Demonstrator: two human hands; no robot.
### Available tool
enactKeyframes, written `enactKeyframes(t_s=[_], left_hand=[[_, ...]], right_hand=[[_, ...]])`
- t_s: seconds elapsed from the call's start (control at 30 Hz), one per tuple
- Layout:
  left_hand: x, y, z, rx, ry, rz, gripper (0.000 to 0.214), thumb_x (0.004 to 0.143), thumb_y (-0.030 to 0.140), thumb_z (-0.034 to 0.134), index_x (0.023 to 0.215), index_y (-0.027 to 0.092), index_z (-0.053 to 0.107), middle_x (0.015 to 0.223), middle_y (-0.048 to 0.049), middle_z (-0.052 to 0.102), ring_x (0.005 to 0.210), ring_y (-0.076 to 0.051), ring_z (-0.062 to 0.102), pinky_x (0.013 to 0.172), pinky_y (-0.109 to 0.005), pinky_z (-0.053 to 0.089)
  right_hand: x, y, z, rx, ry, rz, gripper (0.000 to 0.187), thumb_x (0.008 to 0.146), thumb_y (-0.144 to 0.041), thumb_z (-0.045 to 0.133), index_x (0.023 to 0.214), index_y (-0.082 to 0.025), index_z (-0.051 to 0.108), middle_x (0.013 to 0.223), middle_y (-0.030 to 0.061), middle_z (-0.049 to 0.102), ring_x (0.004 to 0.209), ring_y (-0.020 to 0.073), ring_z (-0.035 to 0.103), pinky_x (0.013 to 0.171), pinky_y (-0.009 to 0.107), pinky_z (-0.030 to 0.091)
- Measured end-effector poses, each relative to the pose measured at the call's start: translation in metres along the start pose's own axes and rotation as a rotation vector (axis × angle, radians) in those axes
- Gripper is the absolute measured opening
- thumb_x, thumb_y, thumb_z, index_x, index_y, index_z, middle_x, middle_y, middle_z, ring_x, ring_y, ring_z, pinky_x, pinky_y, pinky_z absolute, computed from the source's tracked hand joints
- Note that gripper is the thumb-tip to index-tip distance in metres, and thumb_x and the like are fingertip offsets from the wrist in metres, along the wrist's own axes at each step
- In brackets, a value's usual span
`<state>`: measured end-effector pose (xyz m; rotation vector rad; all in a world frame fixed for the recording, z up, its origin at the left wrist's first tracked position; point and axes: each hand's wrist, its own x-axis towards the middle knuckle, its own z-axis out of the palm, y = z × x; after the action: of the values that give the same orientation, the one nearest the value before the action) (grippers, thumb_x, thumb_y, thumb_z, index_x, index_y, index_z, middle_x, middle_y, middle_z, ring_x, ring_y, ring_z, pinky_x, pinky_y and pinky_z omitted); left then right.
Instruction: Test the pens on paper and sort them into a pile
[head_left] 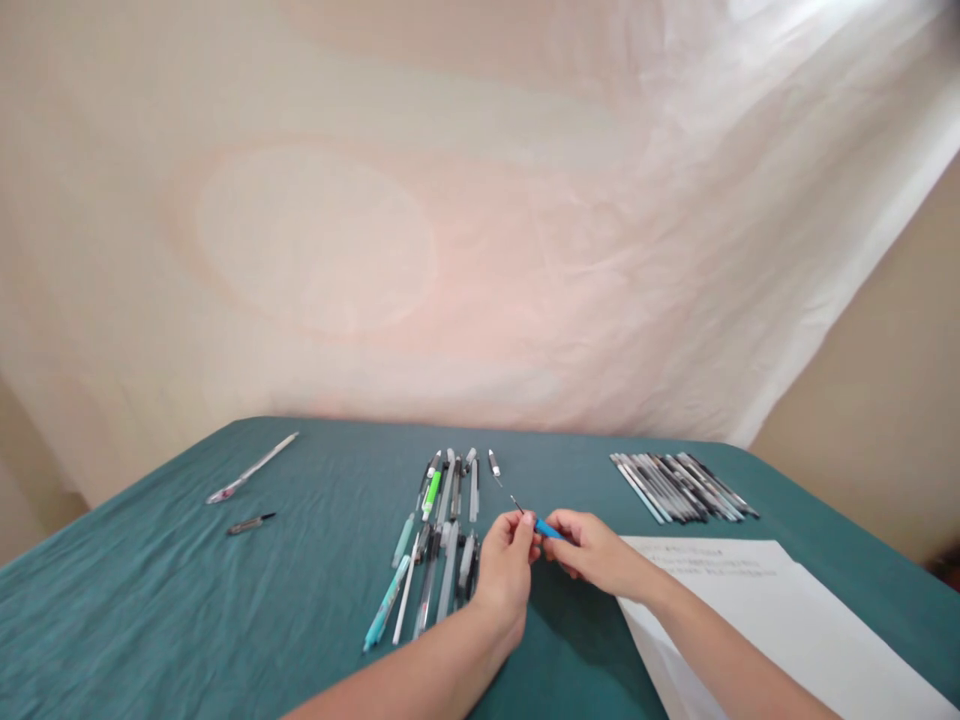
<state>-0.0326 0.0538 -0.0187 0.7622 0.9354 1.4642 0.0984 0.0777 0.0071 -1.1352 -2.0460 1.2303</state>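
Note:
Both hands meet at the middle of the table around a blue pen barrel (549, 529). My left hand (506, 568) pinches its front end between thumb and fingers, and a thin dark refill tip (517, 503) sticks out beyond them. From the other side, my right hand (592, 552) is closed on the rear of the barrel. Just past the hands lies a small grey-and-white pen tip piece (493, 462), with what looks like a thin spring near it. Left of my left hand lie several pens and pen parts, among them a light-blue pen (387, 605) and a green-gripped piece (431, 494).
A row of several refills (679, 488) lies at the right. White paper sheets (780, 630) with faint writing lie under my right forearm. On the left are a clear plastic sleeve (251, 470) with a slim item and a short dark pen piece (251, 523). Pale cloth (480, 250) hangs behind the table.

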Motion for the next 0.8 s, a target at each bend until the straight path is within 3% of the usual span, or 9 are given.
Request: enactKeyframes(t_s=[0.13, 0.23, 0.33, 0.63, 0.8], left_hand=[[0.016, 0.019, -0.008, 0.006, 0.076, 0.107, 0.030, 0.071, 0.042, 0.058, 0.080, 0.015, 0.052, 0.067, 0.0024, 0.049, 0.059, -0.008, 0.045, 0.059, -0.020, 0.038], [0.028, 0.034, -0.016, 0.060, 0.132, 0.200, 0.030, 0.071, 0.043, 0.058, 0.080, 0.015, 0.053, 0.068, 0.0020, 0.050, 0.061, -0.008, 0.046, 0.061, -0.021, 0.038], [0.034, 0.040, -0.020, 0.063, 0.152, 0.204, 0.030, 0.071, 0.043, 0.058, 0.082, 0.015, 0.053, 0.069, 0.0015, 0.050, 0.062, -0.008, 0.046, 0.062, -0.021, 0.038], [0.027, 0.032, -0.016, 0.032, 0.077, 0.150, 0.030, 0.070, 0.041, 0.060, 0.082, 0.014, 0.055, 0.072, 0.0006, 0.053, 0.061, -0.007, 0.047, 0.063, -0.021, 0.039], [0.022, 0.030, -0.013, 0.098, -0.032, 0.095, 0.034, 0.066, 0.042, 0.063, 0.081, 0.013, 0.061, 0.068, 0.0000, 0.054, 0.060, -0.009, 0.048, 0.060, -0.021, 0.039]], right_hand=[[0.003, 0.002, 0.006, 0.077, 0.024, 0.042, 0.022, 0.081, -0.038, 0.047, 0.082, -0.017, 0.053, 0.051, -0.0060, 0.047, 0.037, 0.0048, 0.037, 0.034, 0.015, 0.029], [0.004, 0.006, 0.011, 0.130, 0.067, 0.033, 0.028, 0.078, -0.043, 0.050, 0.083, -0.016, 0.055, 0.060, -0.0028, 0.051, 0.042, 0.0058, 0.044, 0.033, 0.015, 0.032], [0.006, 0.012, 0.012, 0.151, 0.067, 0.033, 0.032, 0.077, -0.046, 0.051, 0.085, -0.015, 0.057, 0.065, -0.0008, 0.054, 0.046, 0.0070, 0.048, 0.033, 0.015, 0.033], [0.004, 0.014, 0.014, 0.108, 0.061, 0.002, 0.035, 0.078, -0.046, 0.050, 0.091, -0.015, 0.060, 0.063, 0.0000, 0.056, 0.046, 0.0074, 0.049, 0.034, 0.015, 0.034], [0.005, 0.014, 0.015, 0.158, 0.067, -0.001, 0.040, 0.078, -0.049, 0.049, 0.098, -0.015, 0.059, 0.061, -0.0007, 0.055, 0.045, 0.0072, 0.049, 0.034, 0.015, 0.034]])
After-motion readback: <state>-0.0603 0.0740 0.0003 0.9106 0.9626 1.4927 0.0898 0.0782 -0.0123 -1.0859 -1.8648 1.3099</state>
